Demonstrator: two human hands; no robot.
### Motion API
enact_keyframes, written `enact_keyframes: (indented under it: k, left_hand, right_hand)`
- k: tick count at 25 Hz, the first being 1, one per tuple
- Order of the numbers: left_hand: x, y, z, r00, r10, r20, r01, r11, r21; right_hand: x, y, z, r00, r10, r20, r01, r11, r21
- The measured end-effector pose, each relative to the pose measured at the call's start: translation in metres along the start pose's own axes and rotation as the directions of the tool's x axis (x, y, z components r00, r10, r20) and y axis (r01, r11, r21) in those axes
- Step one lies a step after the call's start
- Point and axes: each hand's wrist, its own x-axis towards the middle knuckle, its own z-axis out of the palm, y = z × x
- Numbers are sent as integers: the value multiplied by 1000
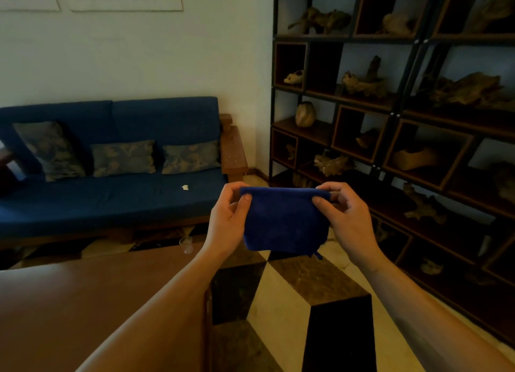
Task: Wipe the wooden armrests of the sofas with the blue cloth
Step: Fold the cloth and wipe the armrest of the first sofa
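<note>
A blue cloth (284, 221) hangs folded in front of me, stretched between both hands at chest height. My left hand (227, 218) pinches its top left corner with thumb and fingers. My right hand (345, 215) pinches the top right corner the same way. Beyond the cloth stands a blue sofa (111, 196) against the wall. Its wooden armrest (233, 151) shows at the sofa's right end, well apart from the cloth and just above my left hand in the picture.
A brown wooden table (83, 302) fills the lower left, with a clear glass (186, 244) near its far edge. Dark shelving (390, 106) with wood carvings lines the right wall. Several patterned cushions (122, 158) lie on the sofa. Checkered tile floor (292, 282) runs between table and shelves.
</note>
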Motion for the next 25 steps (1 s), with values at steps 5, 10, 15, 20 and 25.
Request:
enact_keyframes:
  k: [5,10,15,20,25]
  left_hand:
    - [44,-27,-23,996,-1,-88,3,1000,31]
    - [116,-67,-56,989,16,-147,-7,998,57]
    - [196,-102,-77,988,6,-155,6,997,76]
    - [266,-132,-76,984,-27,-175,39,997,69]
    - [337,-163,-63,978,-27,-206,45,995,85]
  right_hand:
    - [54,12,41,996,-31,78,29,999,27]
    - [128,34,95,990,-28,136,20,998,57]
    - [207,51,136,989,-36,146,29,999,46]
    - [279,74,161,990,-15,138,6,998,61]
    - [356,109,174,989,-26,147,14,997,82]
